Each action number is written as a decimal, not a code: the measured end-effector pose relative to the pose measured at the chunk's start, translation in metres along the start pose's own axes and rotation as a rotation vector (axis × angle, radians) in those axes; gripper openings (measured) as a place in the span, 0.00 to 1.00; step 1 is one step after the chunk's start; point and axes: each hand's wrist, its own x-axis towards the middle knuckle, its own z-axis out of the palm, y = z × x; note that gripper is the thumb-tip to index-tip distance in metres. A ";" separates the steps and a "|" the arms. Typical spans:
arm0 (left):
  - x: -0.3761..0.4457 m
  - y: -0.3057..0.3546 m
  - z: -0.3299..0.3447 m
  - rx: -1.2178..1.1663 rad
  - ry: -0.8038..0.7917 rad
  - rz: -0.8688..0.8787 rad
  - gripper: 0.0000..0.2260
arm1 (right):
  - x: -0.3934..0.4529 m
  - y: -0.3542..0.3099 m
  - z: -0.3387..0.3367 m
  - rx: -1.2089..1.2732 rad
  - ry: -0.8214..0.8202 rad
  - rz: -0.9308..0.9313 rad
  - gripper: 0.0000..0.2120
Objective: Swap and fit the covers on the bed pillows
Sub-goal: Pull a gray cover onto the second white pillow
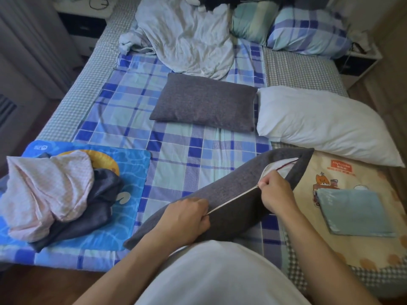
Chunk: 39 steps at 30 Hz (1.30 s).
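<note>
The right hand (276, 194) pinches what looks like the zipper pull at the open seam of a grey-covered pillow (220, 194), thumb and fingers closed on it, though the pull itself is too small to make out. The left hand (187, 219) is clenched on the near end of the same seam, holding the cloth taut so the zipper (233, 200) has a straight line to run along. Beyond the right hand the seam gapes, and white inner pillow with a thin red edge shows through the opening.

The pillow lies slanted across the near edge of the bed (176, 155), its low end against the person's body. A second grey pillow (204, 102) sits flat further up the bed, and a bare white pillow (326, 124) lies just beside it on the right. A heap of pink and dark covers (55, 194) rests on a blue mat (132, 172) at the left; a folded pale blue cover (354, 212) lies on a cream cartoon cloth (352, 249) at the right.

The risk here, as I judge it, is the zipper snagging: if the left grip slackens, the cloth bunches and the white filling or loose cover edge may catch in the teeth. Pulling at an angle to the seam could also jam the slider or strain the stitching at the end
</note>
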 end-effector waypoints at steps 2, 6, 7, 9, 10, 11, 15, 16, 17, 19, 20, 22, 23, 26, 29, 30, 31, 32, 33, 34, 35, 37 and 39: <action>0.001 -0.003 -0.003 0.016 -0.014 0.000 0.08 | 0.006 0.002 -0.004 -0.053 0.001 0.006 0.04; 0.004 -0.011 -0.012 0.090 -0.034 0.002 0.09 | 0.015 -0.002 -0.012 -0.254 0.133 -0.039 0.05; 0.005 -0.012 -0.017 0.108 -0.038 0.005 0.09 | 0.019 -0.003 -0.016 -0.289 0.197 -0.056 0.06; 0.008 -0.013 -0.026 0.147 -0.036 0.016 0.09 | 0.028 0.000 -0.022 -0.336 0.300 -0.072 0.08; 0.008 -0.012 -0.029 0.160 -0.030 0.019 0.09 | 0.031 0.002 -0.024 -0.368 0.334 -0.091 0.08; 0.009 -0.010 -0.031 0.172 -0.029 0.021 0.09 | 0.032 0.004 -0.025 -0.396 0.361 -0.111 0.08; 0.025 0.001 -0.022 0.259 -0.023 -0.001 0.06 | 0.031 -0.002 -0.021 -0.322 0.390 -0.127 0.07; 0.032 0.003 -0.015 0.280 -0.018 -0.018 0.06 | 0.027 -0.002 -0.017 -0.293 0.365 -0.148 0.07; 0.040 0.005 -0.006 0.270 -0.022 -0.031 0.08 | 0.023 -0.002 -0.011 -0.279 0.333 -0.181 0.07; 0.054 0.013 0.015 0.135 -0.051 -0.013 0.15 | 0.009 0.002 0.001 -0.288 0.295 -0.246 0.07; 0.060 0.018 0.025 0.060 -0.052 0.005 0.17 | 0.002 0.005 0.006 -0.290 0.302 -0.280 0.07; 0.067 0.026 0.041 0.021 -0.051 0.021 0.20 | -0.005 0.013 0.015 -0.303 0.353 -0.340 0.05; 0.068 0.028 0.047 0.021 -0.049 0.014 0.21 | -0.007 0.016 0.015 -0.295 0.373 -0.325 0.05; 0.064 0.030 0.054 -0.016 -0.019 0.001 0.22 | -0.008 0.023 0.006 -0.128 0.311 -0.189 0.04; 0.066 0.042 0.048 -0.086 0.073 0.102 0.18 | -0.016 0.033 0.003 -0.042 0.249 -0.168 0.07; 0.068 0.049 0.046 -0.116 0.090 0.139 0.16 | -0.020 0.035 0.003 -0.051 0.231 -0.206 0.08; 0.072 0.056 0.044 -0.144 0.093 0.168 0.15 | -0.024 0.039 0.004 -0.063 0.208 -0.250 0.07; 0.076 0.063 0.044 -0.160 0.095 0.194 0.13 | -0.025 0.044 0.005 -0.054 0.158 -0.287 0.06; 0.080 0.068 0.044 -0.161 0.093 0.213 0.11 | -0.027 0.047 0.002 -0.018 0.082 -0.310 0.05; 0.084 0.072 0.045 -0.150 0.088 0.227 0.08 | -0.028 0.049 -0.002 0.024 -0.007 -0.312 0.05; 0.086 0.074 0.047 -0.125 0.078 0.234 0.08 | -0.029 0.049 -0.008 0.056 -0.101 -0.300 0.05; 0.088 0.076 0.051 -0.069 0.066 0.229 0.10 | -0.027 0.051 -0.015 0.105 -0.219 -0.282 0.06; 0.088 0.077 0.053 -0.057 0.070 0.216 0.10 | -0.022 0.052 -0.019 0.109 -0.263 -0.277 0.06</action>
